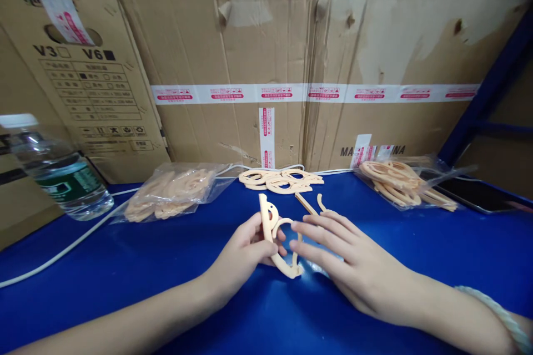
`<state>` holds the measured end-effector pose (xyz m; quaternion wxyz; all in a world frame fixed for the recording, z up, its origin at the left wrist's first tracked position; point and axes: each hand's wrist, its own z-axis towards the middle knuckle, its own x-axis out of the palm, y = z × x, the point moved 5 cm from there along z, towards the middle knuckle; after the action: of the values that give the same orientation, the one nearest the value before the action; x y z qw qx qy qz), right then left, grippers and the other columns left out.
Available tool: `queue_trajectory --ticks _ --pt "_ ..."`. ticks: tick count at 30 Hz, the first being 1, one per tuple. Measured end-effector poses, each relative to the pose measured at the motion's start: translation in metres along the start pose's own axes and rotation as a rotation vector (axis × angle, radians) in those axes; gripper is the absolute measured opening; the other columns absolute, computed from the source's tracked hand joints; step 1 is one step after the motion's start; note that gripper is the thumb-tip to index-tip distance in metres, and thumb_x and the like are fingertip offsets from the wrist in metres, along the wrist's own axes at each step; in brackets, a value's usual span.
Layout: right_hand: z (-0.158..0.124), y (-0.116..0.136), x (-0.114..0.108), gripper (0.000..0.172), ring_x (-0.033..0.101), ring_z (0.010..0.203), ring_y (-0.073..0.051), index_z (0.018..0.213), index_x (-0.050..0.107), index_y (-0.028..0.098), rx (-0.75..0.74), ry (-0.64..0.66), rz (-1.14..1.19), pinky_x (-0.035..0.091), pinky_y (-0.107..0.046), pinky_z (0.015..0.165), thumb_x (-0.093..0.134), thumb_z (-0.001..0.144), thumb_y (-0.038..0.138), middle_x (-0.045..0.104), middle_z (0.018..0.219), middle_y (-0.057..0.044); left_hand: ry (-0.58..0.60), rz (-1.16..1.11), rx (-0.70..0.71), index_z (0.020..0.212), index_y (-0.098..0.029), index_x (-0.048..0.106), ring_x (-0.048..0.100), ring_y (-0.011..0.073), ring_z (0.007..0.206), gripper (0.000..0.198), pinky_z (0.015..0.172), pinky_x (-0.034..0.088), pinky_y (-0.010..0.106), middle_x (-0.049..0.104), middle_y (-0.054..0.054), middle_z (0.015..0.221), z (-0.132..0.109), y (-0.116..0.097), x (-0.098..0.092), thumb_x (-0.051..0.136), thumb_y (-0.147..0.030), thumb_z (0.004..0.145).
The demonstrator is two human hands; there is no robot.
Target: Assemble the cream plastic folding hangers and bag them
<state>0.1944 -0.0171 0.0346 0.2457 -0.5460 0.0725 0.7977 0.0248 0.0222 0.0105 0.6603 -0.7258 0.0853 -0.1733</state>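
Observation:
My left hand (252, 244) grips a beige plastic folding hanger (268, 230) between thumb and fingers. It stands tilted above the blue table, its straight arm facing me and a curved part on its far side. My right hand (353, 255) is just to the right, fingers stretched out and apart. Its fingertips are close to the curved part; I cannot tell whether they touch it. Beyond the right fingers, a thin beige arm (306, 203) and a hook-like end (320, 202) show, partly hidden by that hand.
Several beige hangers (287, 181) lie stacked at the back. Clear bags of hangers sit left (170, 191) and right (400, 180). A water bottle (62, 177) and white cable (62, 255) are at left, a dark phone-like device (478, 191) at right. Cardboard (233, 55) walls the back.

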Motion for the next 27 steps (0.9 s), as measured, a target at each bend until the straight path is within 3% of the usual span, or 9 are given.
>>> queue_trajectory --ticks 4,6,10,13,15,18,20,23,27 --pt "0.0 0.008 -0.001 0.044 0.049 0.119 -0.032 0.132 0.052 0.015 -0.046 0.005 0.021 0.033 -0.059 0.103 0.039 0.091 0.007 0.062 0.125 -0.011 0.007 0.094 0.089 0.105 -0.016 0.06 0.06 0.0182 0.081 0.032 0.072 0.054 0.03 0.058 0.003 0.087 -0.002 -0.002 0.002 0.067 -0.026 0.076" --pt "-0.001 0.007 -0.005 0.04 0.053 0.112 -0.03 0.127 0.056 0.015 0.006 -0.031 0.123 0.04 -0.055 0.099 0.04 0.091 0.007 0.062 0.122 -0.013 -0.041 0.171 0.187 0.105 -0.018 0.063 0.057 0.0157 0.079 0.026 0.072 0.052 0.028 0.052 0.001 0.087 -0.003 -0.006 -0.001 0.065 -0.029 0.081" --pt "-0.004 -0.002 -0.015 0.039 0.041 0.132 -0.026 0.129 0.054 0.023 0.26 -0.16 0.435 0.041 -0.047 0.105 0.044 0.093 0.012 0.044 0.143 -0.013 -0.071 0.326 0.341 0.109 -0.021 0.068 0.055 0.0146 0.08 0.024 0.07 0.05 0.024 0.051 0.001 0.089 -0.007 -0.014 -0.001 0.058 -0.031 0.089" --pt "-0.006 -0.009 -0.01 0.041 0.032 0.14 -0.025 0.137 0.049 0.031 0.452 -0.13 0.795 0.033 -0.047 0.113 0.052 0.096 0.028 0.041 0.149 -0.007 -0.016 0.427 0.386 0.113 -0.025 0.068 0.057 0.0154 0.082 0.025 0.066 0.049 0.023 0.055 0.002 0.093 -0.012 -0.015 0.004 0.057 -0.03 0.091" --pt "-0.007 -0.012 -0.005 0.04 0.039 0.137 -0.025 0.135 0.052 0.032 0.519 -0.122 0.997 0.033 -0.046 0.113 0.056 0.095 0.034 0.048 0.144 -0.006 0.003 0.478 0.41 0.114 -0.027 0.068 0.058 0.0156 0.083 0.024 0.066 0.049 0.023 0.057 0.002 0.093 -0.015 -0.015 0.006 0.057 -0.03 0.092" --pt "-0.007 -0.018 -0.002 0.032 0.05 0.127 -0.027 0.124 0.063 0.029 0.594 -0.185 1.111 0.037 -0.046 0.11 0.059 0.093 0.037 0.059 0.132 -0.007 -0.047 0.507 0.399 0.113 -0.027 0.067 0.06 0.0169 0.087 0.022 0.069 0.049 0.024 0.06 0.003 0.101 -0.017 -0.015 0.004 0.054 -0.031 0.095" --pt "-0.008 -0.023 0.0 0.027 0.057 0.117 -0.027 0.114 0.068 0.025 0.667 -0.24 1.134 0.044 -0.044 0.102 0.061 0.091 0.039 0.065 0.121 -0.008 -0.121 0.519 0.387 0.111 -0.026 0.065 0.06 0.0174 0.089 0.021 0.07 0.048 0.025 0.06 0.003 0.102 -0.017 -0.016 0.0 0.052 -0.03 0.096" --pt "-0.009 -0.027 0.007 0.025 0.064 0.088 -0.02 0.102 0.065 0.019 0.729 -0.275 1.236 0.053 -0.033 0.079 0.058 0.094 0.041 0.068 0.091 -0.007 -0.197 0.551 0.385 0.112 -0.024 0.06 0.059 0.0176 0.087 0.02 0.069 0.047 0.025 0.059 0.003 0.098 -0.016 -0.016 -0.005 0.05 -0.029 0.097" --pt "-0.007 -0.024 0.018 0.025 0.06 0.06 -0.01 0.093 0.048 0.019 0.716 -0.312 1.436 0.047 -0.022 0.056 0.056 0.096 0.042 0.063 0.079 -0.001 -0.109 0.758 0.457 0.12 -0.023 0.055 0.06 0.0179 0.084 0.024 0.073 0.047 0.028 0.059 0.005 0.103 -0.015 -0.013 -0.001 0.043 -0.025 0.099"
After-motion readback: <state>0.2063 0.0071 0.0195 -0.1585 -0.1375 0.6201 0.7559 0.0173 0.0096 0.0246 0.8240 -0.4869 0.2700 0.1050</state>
